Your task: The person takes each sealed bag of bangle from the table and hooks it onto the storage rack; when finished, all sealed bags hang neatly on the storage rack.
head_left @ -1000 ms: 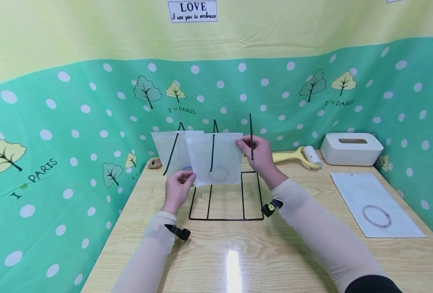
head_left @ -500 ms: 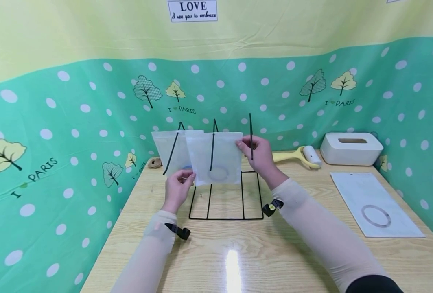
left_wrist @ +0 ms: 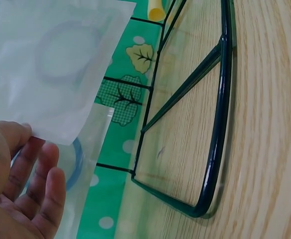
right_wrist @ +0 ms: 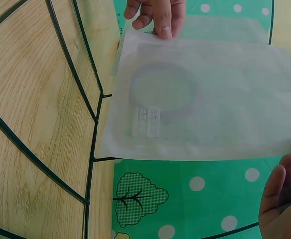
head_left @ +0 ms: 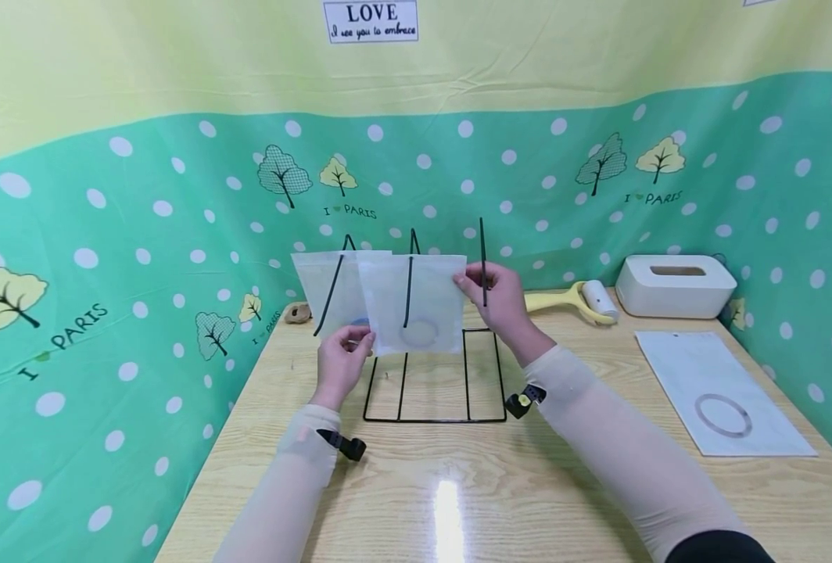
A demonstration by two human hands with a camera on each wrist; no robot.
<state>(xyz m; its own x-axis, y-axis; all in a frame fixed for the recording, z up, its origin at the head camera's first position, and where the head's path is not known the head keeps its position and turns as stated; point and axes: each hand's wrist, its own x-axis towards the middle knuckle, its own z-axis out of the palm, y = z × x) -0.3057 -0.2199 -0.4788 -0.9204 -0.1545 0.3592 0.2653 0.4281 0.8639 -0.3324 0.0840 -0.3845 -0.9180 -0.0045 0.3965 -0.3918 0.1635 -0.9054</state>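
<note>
A translucent white pouch [head_left: 440, 301] with a faint ring shape in it hangs at the middle prong of a black wire rack [head_left: 433, 421]. My left hand [head_left: 341, 371] pinches its lower left corner between thumb and finger, the other fingers loosely curled in the left wrist view. At the upper right edge, my right hand [head_left: 503, 301] pinches the same pouch behind the rack's right prong. A second translucent pouch [head_left: 313, 274] hangs at the left prong, partly hidden by the first. Small printed labels [right_wrist: 153, 122] show on the held pouch in the right wrist view.
On the right of the wooden table [head_left: 388, 500] lies a flat white pouch [head_left: 669, 367] with a ring outline. Behind it stands a white tissue box [head_left: 676, 289], beside a yellow-handled roller [head_left: 564, 299]. A small brown object [head_left: 297, 314] sits at the back left.
The held pouch's lower edge has risen very slightly. Both hands keep their grip and have hardly moved.
</note>
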